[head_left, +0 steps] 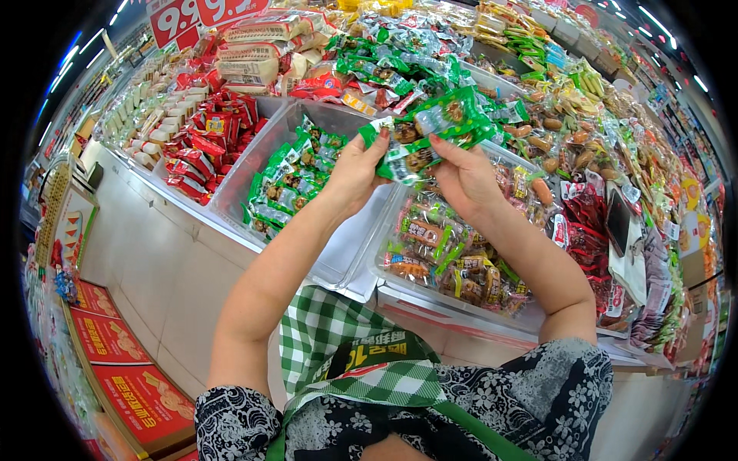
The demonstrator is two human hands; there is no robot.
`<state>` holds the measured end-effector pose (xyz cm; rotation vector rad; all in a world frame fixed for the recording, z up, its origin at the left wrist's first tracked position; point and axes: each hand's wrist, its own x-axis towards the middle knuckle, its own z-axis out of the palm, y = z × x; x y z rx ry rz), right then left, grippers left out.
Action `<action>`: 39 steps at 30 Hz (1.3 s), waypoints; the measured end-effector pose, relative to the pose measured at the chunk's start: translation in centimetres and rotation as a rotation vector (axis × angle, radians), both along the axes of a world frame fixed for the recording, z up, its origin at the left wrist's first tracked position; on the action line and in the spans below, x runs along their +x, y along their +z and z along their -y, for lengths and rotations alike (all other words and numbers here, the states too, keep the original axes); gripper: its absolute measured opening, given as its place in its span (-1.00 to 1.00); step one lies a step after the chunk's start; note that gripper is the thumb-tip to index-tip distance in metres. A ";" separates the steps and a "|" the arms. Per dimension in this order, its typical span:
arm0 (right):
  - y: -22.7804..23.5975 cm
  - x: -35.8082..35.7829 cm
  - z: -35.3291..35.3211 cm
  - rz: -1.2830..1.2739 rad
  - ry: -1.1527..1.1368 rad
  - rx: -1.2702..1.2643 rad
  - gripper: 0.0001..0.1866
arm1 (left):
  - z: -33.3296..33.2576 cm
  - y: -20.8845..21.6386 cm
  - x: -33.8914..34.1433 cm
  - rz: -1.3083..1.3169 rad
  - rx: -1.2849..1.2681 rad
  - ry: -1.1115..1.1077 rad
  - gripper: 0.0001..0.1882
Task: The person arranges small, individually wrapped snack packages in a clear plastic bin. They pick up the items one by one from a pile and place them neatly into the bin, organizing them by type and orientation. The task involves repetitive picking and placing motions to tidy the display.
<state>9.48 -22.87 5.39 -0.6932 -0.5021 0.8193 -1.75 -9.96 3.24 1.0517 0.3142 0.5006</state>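
My left hand grips the left end of some green snack packets with clear windows showing brown food. My right hand holds the same bunch from the right, thumb on top. How many packets are in my hands I cannot tell. Below and left of them, a clear plastic bin holds more green packets piled toward its left side. Under my right forearm is another clear bin filled with wrapped brown snacks.
Red packets fill a compartment at the left. A heap of green packets rises behind the bins. At the right lie dark red packets and a dark flat object. Red cartons stand at the lower left.
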 end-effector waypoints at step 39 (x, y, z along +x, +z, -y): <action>-0.4 0.5 0.8 0.284 0.292 -0.211 -0.40 | -13.8 -5.1 -0.2 -1.031 1.557 0.223 -0.35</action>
